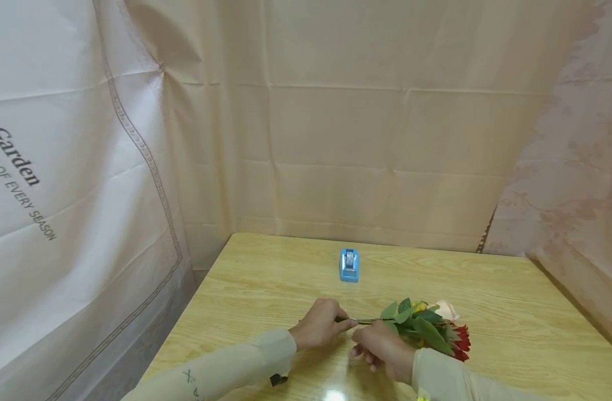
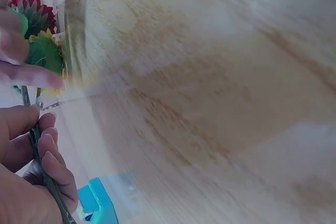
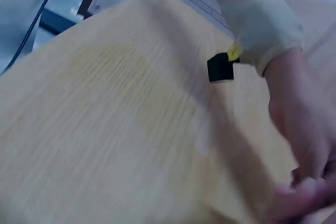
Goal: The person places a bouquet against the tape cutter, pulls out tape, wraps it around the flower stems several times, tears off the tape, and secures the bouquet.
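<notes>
Two hands (image 1: pixel 319 324) on thin flower stems (image 1: pixel 362 321)

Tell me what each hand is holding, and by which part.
The left hand grips the flower bunch by its stems. The right hand is at the stems near the leaves; its hold cannot be told.

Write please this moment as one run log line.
left hand: grips flower stems | right hand: on stems, grip unclear | bouquet: lying on table | tape dispenser: behind, untouched
</notes>
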`<state>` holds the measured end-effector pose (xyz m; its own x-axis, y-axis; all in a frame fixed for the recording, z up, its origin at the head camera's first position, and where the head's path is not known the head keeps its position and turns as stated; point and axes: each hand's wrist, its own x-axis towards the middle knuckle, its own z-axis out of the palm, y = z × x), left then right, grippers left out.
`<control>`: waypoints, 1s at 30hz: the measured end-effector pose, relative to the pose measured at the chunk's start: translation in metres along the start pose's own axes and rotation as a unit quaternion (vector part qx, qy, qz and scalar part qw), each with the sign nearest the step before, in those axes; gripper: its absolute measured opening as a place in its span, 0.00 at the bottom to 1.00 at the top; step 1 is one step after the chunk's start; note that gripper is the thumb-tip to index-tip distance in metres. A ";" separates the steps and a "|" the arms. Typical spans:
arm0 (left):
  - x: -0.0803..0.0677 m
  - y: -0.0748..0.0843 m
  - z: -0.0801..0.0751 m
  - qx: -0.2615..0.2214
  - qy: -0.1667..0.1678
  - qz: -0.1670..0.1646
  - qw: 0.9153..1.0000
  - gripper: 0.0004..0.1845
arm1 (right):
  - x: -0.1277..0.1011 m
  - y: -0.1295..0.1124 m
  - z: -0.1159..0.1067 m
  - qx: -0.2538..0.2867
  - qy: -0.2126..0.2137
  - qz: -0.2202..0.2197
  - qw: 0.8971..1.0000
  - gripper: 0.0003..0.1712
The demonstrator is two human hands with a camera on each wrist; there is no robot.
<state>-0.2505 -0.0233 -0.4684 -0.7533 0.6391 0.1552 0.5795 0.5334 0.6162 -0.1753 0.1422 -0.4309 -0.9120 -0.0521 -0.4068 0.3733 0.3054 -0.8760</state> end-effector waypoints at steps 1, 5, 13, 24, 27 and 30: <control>0.000 0.000 0.000 0.000 0.002 0.001 1.000 0.11 | -0.003 -0.004 -0.002 -0.012 -0.019 -0.007 1.000 0.25; 0.002 -0.002 -0.003 0.002 0.009 0.016 1.000 0.11 | -0.003 -0.033 -0.016 -0.073 -0.049 -0.059 0.994 0.15; 0.006 -0.006 -0.011 0.052 0.024 0.053 0.997 0.09 | 0.044 -0.075 -0.051 -0.360 -0.047 -0.200 0.910 0.13; 0.000 -0.006 -0.002 0.059 0.037 0.062 0.996 0.10 | 0.069 -0.052 -0.063 -0.397 -0.165 -0.129 0.894 0.19; -0.001 -0.006 -0.001 0.065 0.043 0.066 0.995 0.09 | 0.071 -0.045 -0.064 -0.367 -0.197 -0.108 0.903 0.19; -0.002 -0.007 0.001 0.070 0.042 0.066 0.994 0.09 | 0.074 -0.036 -0.066 -0.332 -0.210 -0.101 0.914 0.18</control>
<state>-0.2526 -0.0279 -0.4734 -0.6871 0.6636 0.2958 0.7089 0.5232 0.4729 -0.2673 0.1899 -0.4122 -0.7534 -0.4884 -0.4403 -0.1071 0.7518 -0.6507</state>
